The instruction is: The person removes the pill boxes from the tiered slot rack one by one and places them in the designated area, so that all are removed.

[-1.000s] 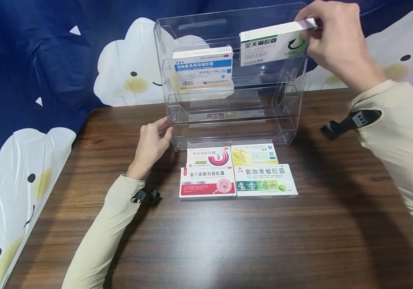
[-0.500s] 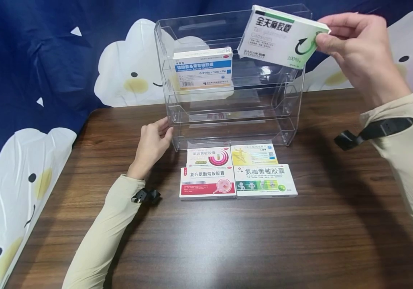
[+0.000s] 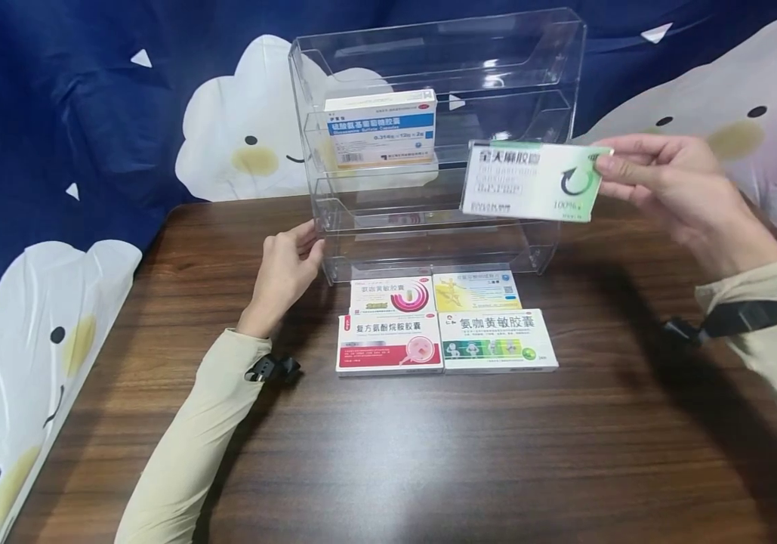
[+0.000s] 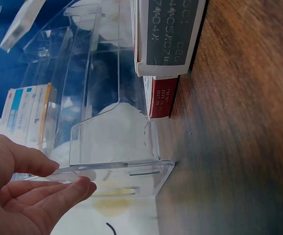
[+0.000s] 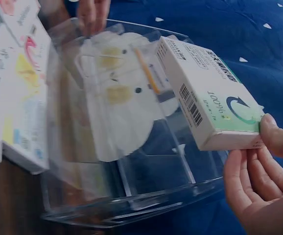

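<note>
My right hand (image 3: 676, 185) pinches the right end of a white and green medicine box (image 3: 534, 181), thumb in front and fingers behind. The box is held up before the right half of a clear tiered display rack (image 3: 429, 242), its printed face toward the head camera. My left hand (image 3: 286, 276) grips the rack's left side wall; in the left wrist view the thumb (image 4: 34, 159) and fingers lie on either side of that clear panel. A blue and white medicine box (image 3: 381, 128) stands in an upper tier of the rack, at the left.
In front of the rack lie a red and white box (image 3: 390, 344), a green and white box (image 3: 499, 340), a white box with pink rings (image 3: 391, 295) and a yellow box (image 3: 475, 291). A blue cloud-print cloth (image 3: 109, 113) hangs behind the wooden table (image 3: 388, 453).
My right hand has drawn the white and green box up and out of the rack's upper right, then lowered it in front of the middle tiers. The left hand has stayed in place.
</note>
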`<state>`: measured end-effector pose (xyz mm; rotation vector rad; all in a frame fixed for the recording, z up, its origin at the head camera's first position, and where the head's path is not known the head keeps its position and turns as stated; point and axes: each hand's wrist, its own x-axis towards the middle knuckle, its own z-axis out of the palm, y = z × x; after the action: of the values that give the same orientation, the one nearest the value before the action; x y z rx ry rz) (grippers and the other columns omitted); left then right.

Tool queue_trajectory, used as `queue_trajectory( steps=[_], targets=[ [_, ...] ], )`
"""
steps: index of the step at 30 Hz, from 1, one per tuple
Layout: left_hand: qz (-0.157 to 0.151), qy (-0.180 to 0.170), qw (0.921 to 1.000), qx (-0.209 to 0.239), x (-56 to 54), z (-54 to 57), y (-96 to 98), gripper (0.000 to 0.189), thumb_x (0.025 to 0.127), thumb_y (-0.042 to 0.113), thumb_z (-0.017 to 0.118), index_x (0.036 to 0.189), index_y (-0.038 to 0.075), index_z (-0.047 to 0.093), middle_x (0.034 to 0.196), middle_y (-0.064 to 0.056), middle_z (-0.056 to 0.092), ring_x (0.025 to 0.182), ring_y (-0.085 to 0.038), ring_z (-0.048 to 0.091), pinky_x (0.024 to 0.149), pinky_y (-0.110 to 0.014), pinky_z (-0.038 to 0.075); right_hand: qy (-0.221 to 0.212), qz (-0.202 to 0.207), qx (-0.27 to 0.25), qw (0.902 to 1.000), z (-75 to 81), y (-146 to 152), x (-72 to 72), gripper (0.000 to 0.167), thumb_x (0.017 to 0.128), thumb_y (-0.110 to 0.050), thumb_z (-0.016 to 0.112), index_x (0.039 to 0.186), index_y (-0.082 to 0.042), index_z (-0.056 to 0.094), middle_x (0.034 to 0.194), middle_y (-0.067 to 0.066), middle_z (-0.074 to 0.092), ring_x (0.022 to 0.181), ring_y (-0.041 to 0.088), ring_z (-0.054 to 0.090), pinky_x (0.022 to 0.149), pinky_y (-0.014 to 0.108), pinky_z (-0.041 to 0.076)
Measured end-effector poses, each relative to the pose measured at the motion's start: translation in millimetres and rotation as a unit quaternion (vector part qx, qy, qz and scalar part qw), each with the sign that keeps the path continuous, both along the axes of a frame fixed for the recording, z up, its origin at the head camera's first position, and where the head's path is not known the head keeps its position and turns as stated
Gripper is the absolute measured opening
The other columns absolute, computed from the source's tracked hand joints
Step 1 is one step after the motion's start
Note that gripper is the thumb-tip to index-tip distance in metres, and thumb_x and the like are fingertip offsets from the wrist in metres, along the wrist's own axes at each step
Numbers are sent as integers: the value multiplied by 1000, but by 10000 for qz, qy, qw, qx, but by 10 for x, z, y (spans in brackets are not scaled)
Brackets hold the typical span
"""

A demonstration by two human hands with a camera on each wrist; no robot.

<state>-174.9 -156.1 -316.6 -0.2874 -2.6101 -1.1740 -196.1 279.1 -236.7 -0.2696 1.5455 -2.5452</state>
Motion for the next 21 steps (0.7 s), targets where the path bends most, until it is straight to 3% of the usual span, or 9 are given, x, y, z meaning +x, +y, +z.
queue_trajectory(
  steps=[11, 21],
  targets=[
    [-5, -28, 10000, -52, 24, 18, 16, 38, 93, 3, 57, 128, -11, 55, 117, -25, 63, 108, -31, 65, 91, -38, 53, 171, 95, 1362, 9905, -342, 11, 384, 24, 90, 14, 55, 101, 2, 72, 95, 13, 73, 86, 18, 71, 76, 30, 58],
    [3, 9, 9999, -113, 20, 22, 3, 38, 93, 3, 57, 127, -11, 56, 117, -24, 63, 107, -31, 65, 92, -38, 53, -143, 158, 2292, 9731, -573, 33, 650, 24, 92, 7, 58, 101, -8, 74, 94, 7, 74, 84, 15, 71, 74, 28, 58]
  ],
)
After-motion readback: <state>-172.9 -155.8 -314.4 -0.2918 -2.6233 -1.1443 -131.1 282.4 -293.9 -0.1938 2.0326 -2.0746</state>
